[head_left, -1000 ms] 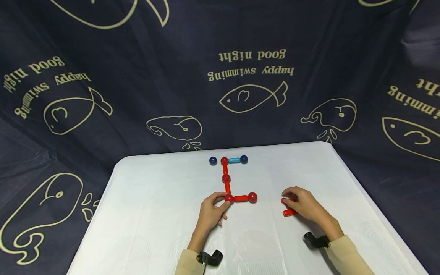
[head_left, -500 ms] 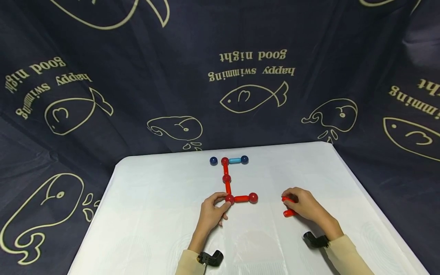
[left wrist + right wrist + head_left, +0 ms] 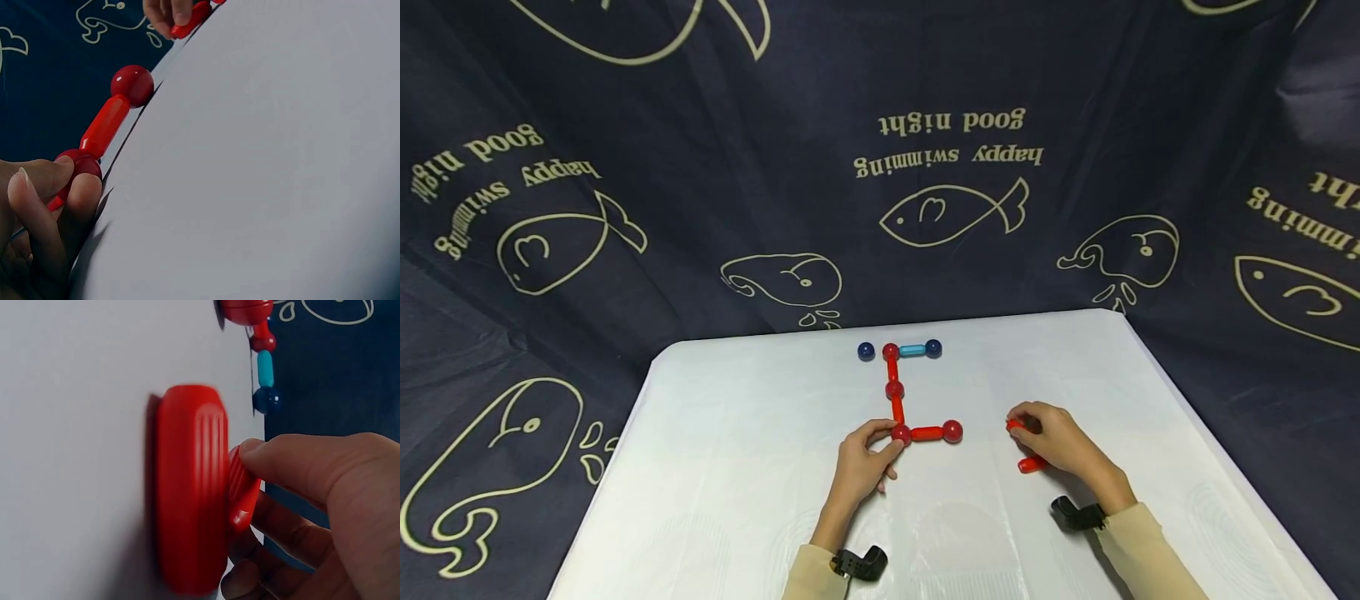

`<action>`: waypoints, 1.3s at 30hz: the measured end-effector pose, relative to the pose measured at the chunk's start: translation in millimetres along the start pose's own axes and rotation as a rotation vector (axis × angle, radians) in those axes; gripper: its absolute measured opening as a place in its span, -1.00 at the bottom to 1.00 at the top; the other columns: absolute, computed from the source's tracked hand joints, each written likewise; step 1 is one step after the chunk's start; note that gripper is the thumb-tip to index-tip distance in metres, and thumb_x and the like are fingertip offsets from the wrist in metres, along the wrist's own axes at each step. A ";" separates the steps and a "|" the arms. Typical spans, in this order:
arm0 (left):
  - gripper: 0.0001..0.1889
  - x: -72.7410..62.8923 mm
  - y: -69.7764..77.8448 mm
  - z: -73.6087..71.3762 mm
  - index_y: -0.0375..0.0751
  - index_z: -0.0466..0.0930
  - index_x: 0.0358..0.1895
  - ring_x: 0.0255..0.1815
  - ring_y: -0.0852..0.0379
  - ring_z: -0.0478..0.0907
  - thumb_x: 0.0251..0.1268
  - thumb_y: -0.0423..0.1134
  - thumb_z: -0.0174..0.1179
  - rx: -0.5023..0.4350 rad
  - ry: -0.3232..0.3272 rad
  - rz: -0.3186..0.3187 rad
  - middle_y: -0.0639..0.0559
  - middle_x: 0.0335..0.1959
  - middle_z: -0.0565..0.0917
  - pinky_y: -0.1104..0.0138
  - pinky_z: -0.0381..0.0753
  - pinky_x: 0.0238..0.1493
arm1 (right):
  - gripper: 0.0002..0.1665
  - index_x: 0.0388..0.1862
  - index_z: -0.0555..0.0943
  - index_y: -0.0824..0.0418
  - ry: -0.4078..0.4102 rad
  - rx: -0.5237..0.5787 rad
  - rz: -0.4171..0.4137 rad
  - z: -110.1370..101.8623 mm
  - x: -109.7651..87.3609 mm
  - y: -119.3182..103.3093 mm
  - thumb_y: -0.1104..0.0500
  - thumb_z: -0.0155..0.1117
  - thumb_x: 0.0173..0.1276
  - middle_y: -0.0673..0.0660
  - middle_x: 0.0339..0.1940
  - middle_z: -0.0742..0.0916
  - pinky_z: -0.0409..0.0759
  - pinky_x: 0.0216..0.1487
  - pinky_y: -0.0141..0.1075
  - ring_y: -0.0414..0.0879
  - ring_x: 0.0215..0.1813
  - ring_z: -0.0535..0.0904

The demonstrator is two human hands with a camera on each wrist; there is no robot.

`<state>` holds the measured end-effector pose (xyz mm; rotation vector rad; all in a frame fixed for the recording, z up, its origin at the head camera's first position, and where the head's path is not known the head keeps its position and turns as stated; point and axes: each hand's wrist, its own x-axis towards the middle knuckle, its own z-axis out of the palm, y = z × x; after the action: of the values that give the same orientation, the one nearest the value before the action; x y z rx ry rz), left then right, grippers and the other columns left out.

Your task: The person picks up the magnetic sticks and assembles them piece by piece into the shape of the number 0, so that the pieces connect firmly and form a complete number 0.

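Note:
My left hand pinches the red ball at the corner of a shape of balls and rods on the table. From that ball a red rod runs right to another red ball. Two more red rods and a middle red ball lead up to a top red ball, where a light blue rod joins a dark blue ball. My right hand pinches a red rod between thumb and fingers. A second red rod lies on the table just beside it.
A loose dark blue ball sits left of the top red ball. The white table ends at the back against a dark cloth printed with fish and whales. Each wrist wears a black camera mount.
My right hand has moved slightly left and away from me, carrying its red rod off from the second one. The left hand keeps its hold on the corner ball.

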<state>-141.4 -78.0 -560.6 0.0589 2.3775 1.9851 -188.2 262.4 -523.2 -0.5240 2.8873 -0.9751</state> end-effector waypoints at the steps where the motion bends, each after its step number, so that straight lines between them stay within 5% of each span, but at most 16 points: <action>1: -0.66 -0.1 0.3 0.0 -0.12 0.65 0.17 -0.80 0.19 0.56 0.37 -0.25 0.38 -0.002 0.000 0.001 -0.17 0.10 0.75 0.30 0.51 -0.84 | -0.83 -0.07 0.73 0.17 -0.001 0.007 0.004 0.8 1.9 -1.1 0.23 0.42 0.38 -0.05 -0.26 0.74 0.61 -0.15 -0.30 -0.23 -0.23 0.58; 13: -0.65 -1.5 1.4 0.6 -0.13 0.64 0.20 -0.78 -0.01 0.60 0.37 -0.28 0.37 -0.023 0.002 -0.005 -0.17 0.12 0.75 0.34 0.48 -0.85 | -0.82 -0.04 0.72 0.16 0.032 0.093 -0.004 18.0 21.7 -19.4 0.19 0.42 0.41 -0.02 -0.26 0.75 0.62 -0.19 -0.32 -0.19 -0.24 0.62; 22: -0.67 -1.3 1.5 -0.9 -0.09 0.66 0.18 -0.81 0.20 0.55 0.39 -0.26 0.36 0.012 -0.007 -0.012 -0.16 0.11 0.76 0.33 0.51 -0.83 | -0.79 -0.02 0.73 0.17 0.047 0.162 0.022 32.1 38.2 -33.8 0.21 0.42 0.39 0.03 -0.21 0.78 0.66 -0.13 -0.28 -0.14 -0.23 0.66; 39: -0.67 0.1 1.2 0.0 -0.11 0.66 0.17 -0.81 0.22 0.55 0.38 -0.25 0.37 0.013 -0.004 -0.022 -0.17 0.10 0.76 0.33 0.51 -0.83 | -0.79 -0.05 0.72 0.23 0.119 0.250 0.009 47.8 61.3 -45.0 0.19 0.44 0.37 0.10 -0.23 0.80 0.70 -0.18 -0.31 -0.10 -0.24 0.72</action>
<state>-141.4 -77.8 -559.4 0.0368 2.3781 1.9586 -225.1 180.9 -530.9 -0.4483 2.8036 -1.3848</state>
